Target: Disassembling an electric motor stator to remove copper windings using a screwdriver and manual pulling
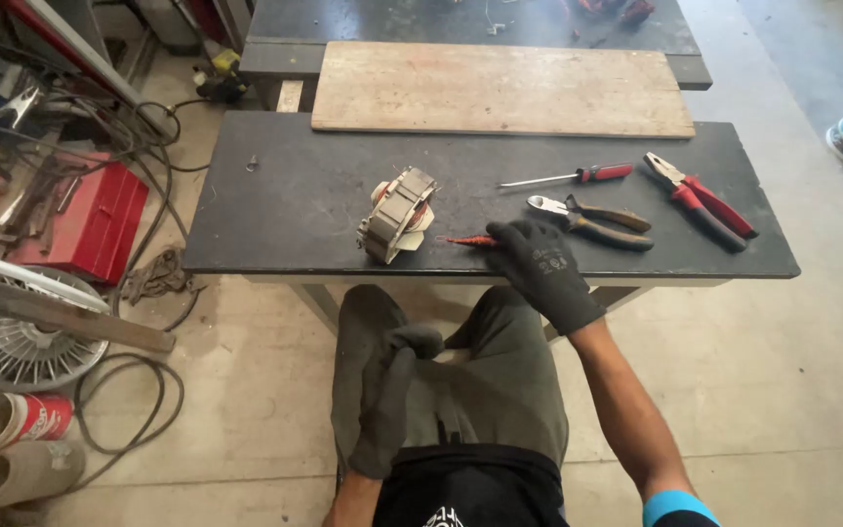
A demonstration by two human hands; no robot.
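I see my right hand, gloved, fingers loosely spread, resting at the near edge of the dark bench, fingertips touching a small red-tipped tool. Just left of that hand sits the motor stator; right of it lie cutters. My left hand rests empty on my knee, below the bench
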